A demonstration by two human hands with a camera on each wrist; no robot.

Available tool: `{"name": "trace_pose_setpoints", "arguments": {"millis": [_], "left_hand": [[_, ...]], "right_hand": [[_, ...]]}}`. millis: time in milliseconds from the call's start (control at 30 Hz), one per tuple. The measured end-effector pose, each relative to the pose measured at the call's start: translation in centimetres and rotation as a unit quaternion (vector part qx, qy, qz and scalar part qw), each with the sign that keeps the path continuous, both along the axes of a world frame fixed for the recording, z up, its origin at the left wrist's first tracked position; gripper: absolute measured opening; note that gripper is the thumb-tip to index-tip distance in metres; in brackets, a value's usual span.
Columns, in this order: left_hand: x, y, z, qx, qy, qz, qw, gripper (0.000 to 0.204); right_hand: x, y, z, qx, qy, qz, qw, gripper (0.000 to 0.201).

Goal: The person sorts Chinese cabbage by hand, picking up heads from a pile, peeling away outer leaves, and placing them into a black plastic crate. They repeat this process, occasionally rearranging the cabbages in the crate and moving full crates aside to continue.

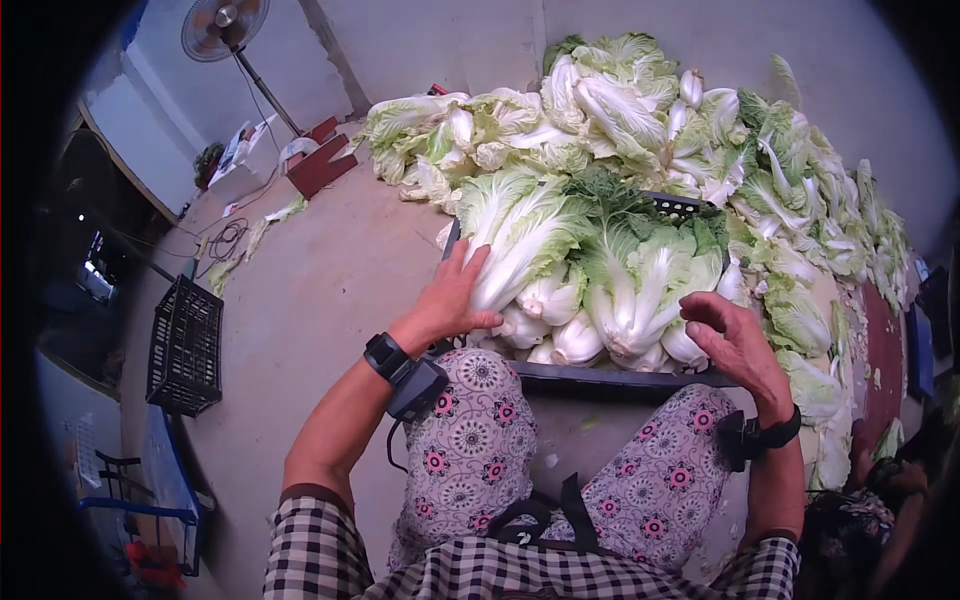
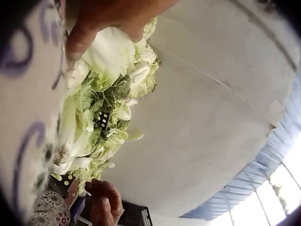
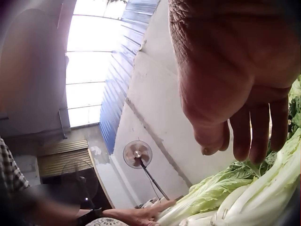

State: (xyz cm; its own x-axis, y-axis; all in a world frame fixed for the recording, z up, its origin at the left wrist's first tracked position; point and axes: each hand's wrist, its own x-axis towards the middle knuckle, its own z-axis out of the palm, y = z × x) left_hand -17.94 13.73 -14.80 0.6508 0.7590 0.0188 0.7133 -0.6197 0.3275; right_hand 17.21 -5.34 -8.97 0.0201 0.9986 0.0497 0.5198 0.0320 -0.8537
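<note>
A black plastic crate [image 1: 620, 379] full of napa cabbages stands in front of the person's knees. My left hand [image 1: 447, 300] lies with spread fingers against a long napa cabbage [image 1: 520, 245] on the crate's left side. In the left wrist view that hand's thumb [image 2: 81, 40] points down beside the white cabbage stalks. Over the crate's right front corner is my right hand [image 1: 735, 338], its fingers loosely bent and nothing in them. The right wrist view shows its hanging fingers [image 3: 256, 132] just above pale cabbage stalks [image 3: 268, 193].
A large heap of napa cabbages [image 1: 620, 110] runs along the wall behind and to the right of the crate. An upright black crate [image 1: 185, 345] stands at left on the concrete floor. Farther back are a standing fan [image 1: 228, 18] and loose cables [image 1: 228, 240]. Another person's arm [image 1: 900, 520] shows at lower right.
</note>
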Motion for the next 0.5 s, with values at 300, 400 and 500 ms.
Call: {"name": "trace_pose_setpoints", "arguments": {"millis": [300, 400, 500], "left_hand": [[0.2, 3.0, 2.3, -0.191, -0.283, 0.054, 0.938, 0.077], [-0.4, -0.2, 7.2, -0.382, -0.483, 0.103, 0.781, 0.064], [-1.6, -1.6, 8.9, -0.528, -0.563, 0.096, 0.628, 0.058]], "right_hand": [[-4.5, -0.1, 2.1, 0.013, -0.09, 0.108, 0.99, 0.04], [-5.3, 0.0, 1.9, 0.017, -0.07, 0.089, 0.993, 0.052], [-6.3, 0.3, 2.2, 0.016, -0.025, 0.063, 0.998, 0.076]]}}
